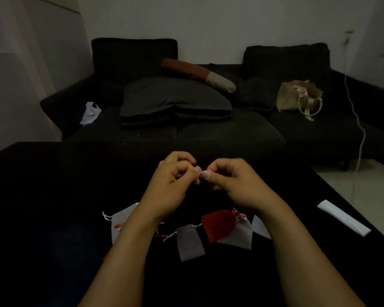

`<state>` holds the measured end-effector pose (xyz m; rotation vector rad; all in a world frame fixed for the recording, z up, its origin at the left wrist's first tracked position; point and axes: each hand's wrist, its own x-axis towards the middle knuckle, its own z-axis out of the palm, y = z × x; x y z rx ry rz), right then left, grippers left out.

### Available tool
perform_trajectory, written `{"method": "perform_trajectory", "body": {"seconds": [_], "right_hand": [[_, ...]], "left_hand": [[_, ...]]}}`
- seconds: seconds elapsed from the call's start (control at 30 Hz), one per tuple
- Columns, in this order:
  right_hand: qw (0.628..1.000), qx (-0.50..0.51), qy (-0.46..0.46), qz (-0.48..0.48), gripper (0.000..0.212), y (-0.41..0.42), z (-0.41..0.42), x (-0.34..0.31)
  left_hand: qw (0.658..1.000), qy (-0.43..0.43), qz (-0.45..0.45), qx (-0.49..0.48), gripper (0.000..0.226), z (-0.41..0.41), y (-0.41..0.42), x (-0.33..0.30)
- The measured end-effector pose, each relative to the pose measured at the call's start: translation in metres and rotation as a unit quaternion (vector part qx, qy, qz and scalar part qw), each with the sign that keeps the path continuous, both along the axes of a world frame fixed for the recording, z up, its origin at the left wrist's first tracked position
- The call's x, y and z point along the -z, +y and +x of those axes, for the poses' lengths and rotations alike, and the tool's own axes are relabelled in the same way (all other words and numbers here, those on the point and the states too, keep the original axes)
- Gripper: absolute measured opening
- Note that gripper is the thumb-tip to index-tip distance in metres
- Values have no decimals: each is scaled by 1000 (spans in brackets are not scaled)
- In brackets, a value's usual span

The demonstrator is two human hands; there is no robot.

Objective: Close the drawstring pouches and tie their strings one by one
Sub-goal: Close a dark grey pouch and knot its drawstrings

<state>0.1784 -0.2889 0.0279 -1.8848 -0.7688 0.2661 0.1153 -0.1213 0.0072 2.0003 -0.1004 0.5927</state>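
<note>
Pouches lie on the black counter (53, 196), near the person and under the two bare arms. I can count one red pouch (217, 224) and four grey ones. One small grey pouch (190, 243) lies in the middle. The red one is just to its right and lies partly on top of a bigger grey pouch (239, 238). Another grey pouch (261, 227) peeks out by the right arm. A grey pouch on the left (122, 218) is partly hidden by the left arm, with white and red strings beside it. I cannot read any words or labels on them.

Both hands are held up over the counter, farther away than the pouches. The left hand (175, 180) and the right hand (228, 180) are curled in tight and the fingertips meet in the middle. They pinch something very small and pale (201, 172). It is too dark to tell what it is.

A folded white paper (344, 218) lies on the right side of the counter.

The room is dim. Far off stands a dark sofa (208, 134). On it are a big grey pillow (175, 96), a brown and cream roll (197, 74), a white plastic bag (90, 113) on the left, and a cream tote bag (297, 96) on the right. A white cable (353, 107) hangs down the right wall to the pale floor (364, 185).
</note>
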Motion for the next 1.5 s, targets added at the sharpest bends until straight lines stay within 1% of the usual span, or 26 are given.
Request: {"method": "perform_trajectory", "body": {"seconds": [0.07,0.13,0.3,0.43,0.57,0.6,0.67,0.77,0.83,0.9,0.97,1.07,1.2,1.33,1.5], "right_hand": [[999,-19,36,11,18,-2,-1,-2],[998,-32,57,7,19,-3,-3,-5],[997,-38,60,14,16,-3,-3,-6],[998,-42,42,9,11,-4,-2,-7],[1000,-17,15,-19,7,-3,-2,-3],[1000,-12,10,-19,7,-3,-2,-3],[1000,1,5,-5,6,-5,-2,-4],[998,19,18,55,8,-7,-3,-8],[997,21,7,79,12,-8,-4,-10],[998,6,-44,54,16,-7,-6,-13],[997,-22,-73,21,16,-6,-8,-16],[997,-57,-55,8,16,-6,-13,-20],[995,-71,-60,-43,16,-9,-18,-24],[995,-60,-64,-52,12,-9,-18,-23],[992,-95,-29,-75,10,-10,-16,-24]], "left_hand": [[998,-1,-39,45,28,-3,0,-4],[992,12,-108,66,28,-6,-1,-5],[969,45,-237,45,25,-6,-10,-4],[960,37,-278,18,24,-7,-15,-7],[954,48,-297,8,25,-6,-19,-6],[954,52,-295,9,24,-6,-19,-5],[963,57,-262,9,25,-5,-15,-4],[976,55,-210,18,24,-6,-6,-5],[982,44,-182,26,21,-8,-5,-6],[986,36,-158,39,17,-12,-6,-9],[985,37,-161,56,11,-15,-5,-12],[982,50,-165,75,7,-18,0,-14],[986,84,-117,88,13,-20,4,-14],[987,106,-66,98,14,-22,5,-15],[981,146,-55,112,13,-26,5,-19]]}}
